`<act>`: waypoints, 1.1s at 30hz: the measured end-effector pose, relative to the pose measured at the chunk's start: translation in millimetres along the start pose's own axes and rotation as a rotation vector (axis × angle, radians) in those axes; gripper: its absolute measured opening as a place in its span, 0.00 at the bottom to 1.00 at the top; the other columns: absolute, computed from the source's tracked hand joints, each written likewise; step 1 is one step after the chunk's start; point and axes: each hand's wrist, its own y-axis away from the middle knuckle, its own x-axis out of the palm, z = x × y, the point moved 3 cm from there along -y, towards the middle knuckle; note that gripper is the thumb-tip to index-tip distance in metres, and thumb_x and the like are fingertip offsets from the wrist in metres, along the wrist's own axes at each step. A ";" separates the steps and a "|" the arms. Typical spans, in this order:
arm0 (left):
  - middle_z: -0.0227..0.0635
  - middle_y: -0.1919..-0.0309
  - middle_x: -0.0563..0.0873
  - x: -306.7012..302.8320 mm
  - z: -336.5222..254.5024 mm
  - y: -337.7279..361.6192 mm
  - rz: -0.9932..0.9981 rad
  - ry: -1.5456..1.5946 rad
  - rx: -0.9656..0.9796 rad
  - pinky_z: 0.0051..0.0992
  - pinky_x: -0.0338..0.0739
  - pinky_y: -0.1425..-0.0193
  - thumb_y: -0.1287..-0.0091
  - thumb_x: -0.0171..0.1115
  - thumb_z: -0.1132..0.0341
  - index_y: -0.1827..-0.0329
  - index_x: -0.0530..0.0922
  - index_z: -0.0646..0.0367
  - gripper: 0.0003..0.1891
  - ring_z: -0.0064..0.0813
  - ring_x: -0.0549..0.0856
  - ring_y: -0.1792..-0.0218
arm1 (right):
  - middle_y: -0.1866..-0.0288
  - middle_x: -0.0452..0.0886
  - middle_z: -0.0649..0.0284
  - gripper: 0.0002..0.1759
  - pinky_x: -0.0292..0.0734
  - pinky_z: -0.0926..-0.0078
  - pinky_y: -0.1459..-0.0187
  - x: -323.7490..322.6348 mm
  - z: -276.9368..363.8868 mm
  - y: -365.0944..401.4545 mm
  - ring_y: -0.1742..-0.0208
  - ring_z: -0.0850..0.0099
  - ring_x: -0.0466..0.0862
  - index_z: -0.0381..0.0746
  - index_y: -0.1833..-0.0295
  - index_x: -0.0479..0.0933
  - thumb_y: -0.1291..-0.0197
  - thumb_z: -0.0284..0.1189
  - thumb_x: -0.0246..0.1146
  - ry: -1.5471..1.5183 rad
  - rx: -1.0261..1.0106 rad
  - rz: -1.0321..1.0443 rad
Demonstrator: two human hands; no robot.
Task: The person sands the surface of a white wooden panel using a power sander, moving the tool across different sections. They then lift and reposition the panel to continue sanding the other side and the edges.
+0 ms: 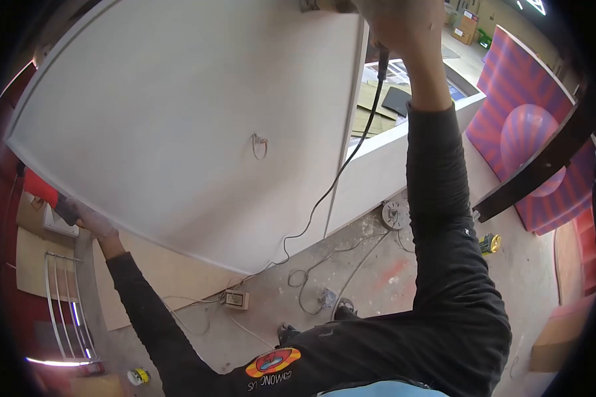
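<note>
White panel (179, 119), large and flat, fills the frame from 9 to 12 o'clock and tilts above a concrete floor (404, 278); a small wire loop (259, 145) hangs near its centre. Right hand (391, 20), at 12 o'clock on the panel's upper edge, is blurred but folded around a corded tool (381, 54), of which only the black tail end shows below the palm. Its black cord (338, 175) drops along the panel's right edge towards 6 o'clock, where a socket box (235, 299) lies among loose cables. Left hand (94, 221), at 9 o'clock, rests against the panel's lower left corner, just beside a dark object (66, 210); whether the fingers pinch the edge or lie flat against it cannot be told. Both arms wear dark long sleeves. On the shirt at 6 o'clock sits an orange and red emblem (273, 362), and the lettering below it, seen inverted, appears to read "AMONG US". A plywood sheet (159, 278) lies under the panel's lower edge, with a white wire rack (66, 304) at 8 o'clock and a yellow tape measure (138, 376) at 7 o'clock. A purple and pink striped board (530, 132) stands at 2 o'clock, and a round white disc (395, 215) lies near the middle.
</note>
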 end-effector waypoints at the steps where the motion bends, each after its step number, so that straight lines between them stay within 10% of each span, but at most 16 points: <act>1: 0.38 0.17 0.61 0.0 5.8 -5.2 0.004 -0.004 0.029 0.39 0.51 0.15 0.18 0.36 0.35 0.15 0.54 0.59 0.41 0.41 0.61 0.19 | 0.60 0.78 0.54 0.13 0.78 0.56 0.56 -1.3 3.6 -7.7 0.59 0.55 0.81 0.37 0.59 0.76 0.47 0.23 0.73 -0.018 -0.112 0.004; 13: 0.40 0.17 0.61 -7.0 22.5 -21.0 -0.005 -0.107 0.004 0.36 0.52 0.15 0.17 0.33 0.35 0.15 0.54 0.61 0.41 0.40 0.61 0.19 | 0.53 0.75 0.52 0.21 0.76 0.57 0.59 0.4 -7.2 291.6 0.58 0.51 0.77 0.45 0.53 0.78 0.54 0.28 0.78 -0.017 0.089 0.189; 28: 0.41 0.16 0.60 32.5 5.2 3.3 -0.062 -0.069 0.047 0.36 0.57 0.17 0.19 0.31 0.30 0.14 0.53 0.61 0.45 0.42 0.62 0.19 | 0.58 0.79 0.52 0.18 0.78 0.55 0.55 5.8 -7.3 -1.4 0.56 0.50 0.82 0.41 0.55 0.79 0.50 0.29 0.76 0.018 -0.007 0.006; 33: 0.40 0.16 0.60 32.0 6.4 5.9 0.039 -0.033 0.041 0.35 0.56 0.16 0.19 0.30 0.31 0.14 0.53 0.59 0.44 0.41 0.62 0.19 | 0.60 0.77 0.54 0.15 0.76 0.54 0.60 25.9 18.8 58.0 0.60 0.50 0.79 0.45 0.59 0.79 0.52 0.30 0.75 -0.004 -0.164 -0.030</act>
